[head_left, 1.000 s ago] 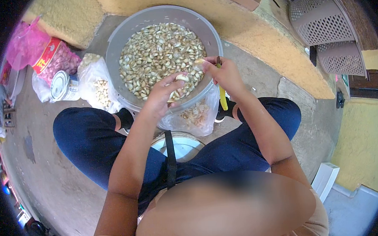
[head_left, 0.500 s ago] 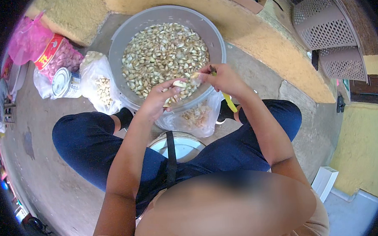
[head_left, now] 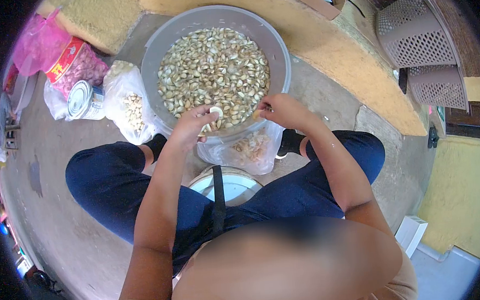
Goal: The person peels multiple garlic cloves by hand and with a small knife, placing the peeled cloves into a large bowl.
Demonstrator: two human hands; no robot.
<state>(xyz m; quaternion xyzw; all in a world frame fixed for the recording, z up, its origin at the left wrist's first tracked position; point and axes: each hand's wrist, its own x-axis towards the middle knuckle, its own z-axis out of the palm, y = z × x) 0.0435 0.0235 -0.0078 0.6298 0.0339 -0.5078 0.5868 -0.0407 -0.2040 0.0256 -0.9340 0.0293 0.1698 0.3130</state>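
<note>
My left hand (head_left: 189, 126) is closed around garlic cloves at the near rim of a big grey tub (head_left: 282, 77). One pale clove (head_left: 216, 112) shows between its thumb and fingers. Across from it, my right hand (head_left: 282, 112) has its fingers pinched on a small tan bit of what looks like garlic peel (head_left: 257, 115). No knife shows in this hand now; its palm is hidden. Many unpeeled-looking garlic cloves (head_left: 214, 70) lie in water in the tub. Just below the rim, a clear plastic bag (head_left: 267, 158) holds loose peels (head_left: 250, 146).
Left of the tub stand a plastic bag (head_left: 118, 83) with pale cloves (head_left: 133, 109), a can (head_left: 83, 101) and a pink mesh sack (head_left: 84, 71). A white-lidded bucket (head_left: 236, 189) sits between my legs. A low yellow ledge (head_left: 349, 63) runs behind, with a cardboard box (head_left: 327, 4) on it.
My hands have moved slightly apart, the right one turning palm down. The yellow-handled knife seen in my right hand earlier is out of sight. The left hand keeps its cloves.
</note>
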